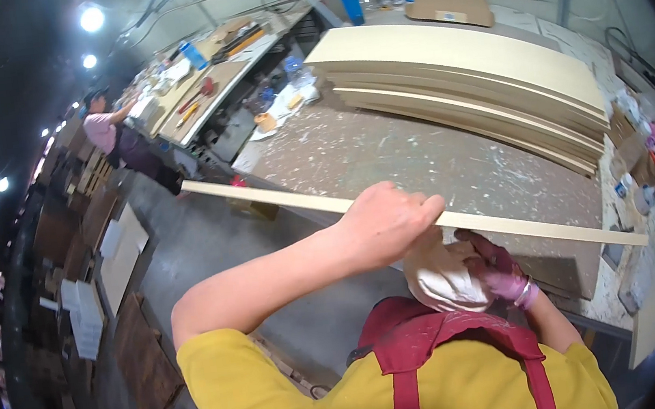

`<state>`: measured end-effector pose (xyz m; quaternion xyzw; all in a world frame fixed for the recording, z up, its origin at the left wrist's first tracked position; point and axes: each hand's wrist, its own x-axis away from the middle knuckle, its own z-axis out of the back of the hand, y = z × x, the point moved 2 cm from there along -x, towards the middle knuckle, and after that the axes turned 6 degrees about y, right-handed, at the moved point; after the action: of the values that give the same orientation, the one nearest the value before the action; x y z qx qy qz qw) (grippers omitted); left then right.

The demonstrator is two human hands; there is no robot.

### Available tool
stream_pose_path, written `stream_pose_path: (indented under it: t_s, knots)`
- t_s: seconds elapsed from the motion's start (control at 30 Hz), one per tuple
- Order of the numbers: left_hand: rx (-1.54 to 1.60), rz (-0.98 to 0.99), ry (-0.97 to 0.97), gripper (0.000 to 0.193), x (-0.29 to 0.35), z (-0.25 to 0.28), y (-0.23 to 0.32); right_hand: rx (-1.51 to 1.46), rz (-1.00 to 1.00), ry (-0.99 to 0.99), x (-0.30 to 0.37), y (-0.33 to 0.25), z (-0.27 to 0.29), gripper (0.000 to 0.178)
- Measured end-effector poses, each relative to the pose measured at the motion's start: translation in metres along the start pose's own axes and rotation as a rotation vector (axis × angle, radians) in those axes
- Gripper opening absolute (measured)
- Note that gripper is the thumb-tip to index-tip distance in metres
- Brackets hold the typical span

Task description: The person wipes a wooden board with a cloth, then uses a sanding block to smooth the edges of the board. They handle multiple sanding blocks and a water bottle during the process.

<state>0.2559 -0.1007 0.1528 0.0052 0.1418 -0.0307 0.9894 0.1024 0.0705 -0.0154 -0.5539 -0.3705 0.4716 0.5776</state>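
A long, narrow, pale wooden strip [286,199] runs slantwise in front of me, from the upper left down to the right over the worktable. My bare left hand [393,221] is closed over it near the middle. Just below, a wad of white cloth [444,278] bunches up in front of my apron. My right hand [503,271], in a stained pink and dark glove, is curled round the cloth's right side, under the strip. Some of its fingers are hidden by the cloth.
The worktable [320,144] is speckled with paint. A stack of long pale boards [459,74] lies on its far side. Bottles and loose clutter line its right edge. Another person [119,136] stands at a bench [244,59] at the far left. Panels lean on the floor left.
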Motion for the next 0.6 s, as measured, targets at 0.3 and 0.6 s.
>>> stream_pose_path:
  t_s: [0.3, 0.6]
  knots:
    - [-0.074, -0.274, 0.159, 0.009, -0.056, -0.105, -0.075, -0.393, -0.369, 0.299, -0.053, 0.059, 0.016, 0.034]
    - [-0.106, -0.432, 0.2, 0.016, -0.043, -0.161, -0.099, 0.283, -0.53, 0.245, -0.046, 0.041, 0.004, 0.043]
